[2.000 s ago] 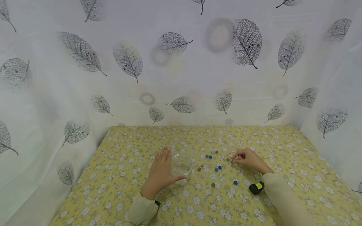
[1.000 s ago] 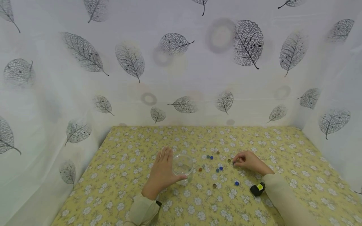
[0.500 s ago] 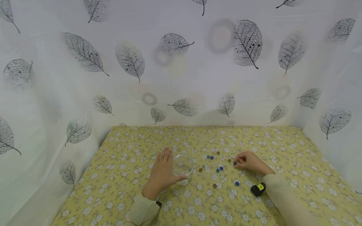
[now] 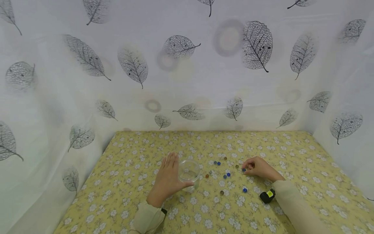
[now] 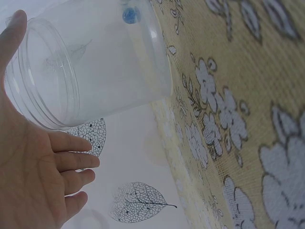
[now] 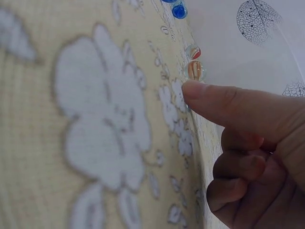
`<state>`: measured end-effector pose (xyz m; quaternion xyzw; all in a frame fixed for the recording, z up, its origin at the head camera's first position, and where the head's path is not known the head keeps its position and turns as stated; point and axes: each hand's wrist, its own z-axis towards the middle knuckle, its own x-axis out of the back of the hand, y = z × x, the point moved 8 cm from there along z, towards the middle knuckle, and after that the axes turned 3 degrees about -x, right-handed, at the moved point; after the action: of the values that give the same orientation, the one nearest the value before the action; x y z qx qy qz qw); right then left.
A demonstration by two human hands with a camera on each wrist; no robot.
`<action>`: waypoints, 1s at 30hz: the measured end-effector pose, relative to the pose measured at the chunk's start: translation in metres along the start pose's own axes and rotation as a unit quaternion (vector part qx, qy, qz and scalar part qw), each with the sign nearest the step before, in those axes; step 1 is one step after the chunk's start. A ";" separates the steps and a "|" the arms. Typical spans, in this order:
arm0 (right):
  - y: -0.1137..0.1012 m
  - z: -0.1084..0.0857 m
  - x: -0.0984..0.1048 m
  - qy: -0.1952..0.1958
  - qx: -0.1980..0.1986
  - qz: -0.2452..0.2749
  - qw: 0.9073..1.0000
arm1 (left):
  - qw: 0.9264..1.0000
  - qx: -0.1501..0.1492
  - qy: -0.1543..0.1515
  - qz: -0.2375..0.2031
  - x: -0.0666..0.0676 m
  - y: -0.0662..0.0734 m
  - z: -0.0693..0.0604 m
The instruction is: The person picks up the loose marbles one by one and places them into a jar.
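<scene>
My left hand (image 4: 166, 182) lies along the left side of a clear plastic jar (image 4: 189, 177), fingers straight and thumb reaching across its near side. In the left wrist view the jar (image 5: 114, 62) stands between thumb and straight fingers (image 5: 71, 160); a blue marble (image 5: 129, 15) shows through its wall, whether inside or beyond I cannot tell. Over on the right, my right hand (image 4: 258, 168) pinches a blue marble (image 4: 243, 170) low at the tablecloth, its other fingers curled. From the right wrist, the thumb (image 6: 228, 102) hides that marble; a marble with orange streaks (image 6: 195, 70) sits just past the thumb tip.
Several loose marbles lie between the hands, among them an orange one (image 4: 207, 176), a dark blue one (image 4: 244, 190) nearest me and a brown one (image 4: 221, 192). A flowered yellow cloth (image 4: 131, 195) covers the table. A leaf-print curtain (image 4: 204, 78) closes off the back and sides.
The right hand has shifted very slightly to the right, with the blue marble at its fingertips now showing more plainly. The left hand and jar stay put.
</scene>
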<state>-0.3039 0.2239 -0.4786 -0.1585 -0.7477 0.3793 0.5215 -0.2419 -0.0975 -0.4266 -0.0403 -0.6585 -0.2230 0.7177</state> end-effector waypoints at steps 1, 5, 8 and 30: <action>0.000 0.000 0.000 0.000 0.000 0.001 1.000 | 1.000 0.001 0.001 0.001 0.000 0.000 -0.001; 0.002 -0.001 0.000 -0.001 -0.005 0.009 1.000 | 1.000 0.003 0.003 0.004 -0.001 0.002 -0.003; 0.002 -0.002 0.000 -0.001 -0.008 0.016 1.000 | 1.000 0.003 0.004 0.004 -0.002 0.002 -0.004; -0.023 -0.004 0.020 0.033 0.018 -0.040 0.998 | 1.000 0.008 0.002 -0.005 -0.003 0.002 -0.004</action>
<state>-0.3054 0.2231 -0.4479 -0.1317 -0.7285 0.3663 0.5638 -0.2377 -0.0962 -0.4291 -0.0306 -0.6591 -0.2214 0.7180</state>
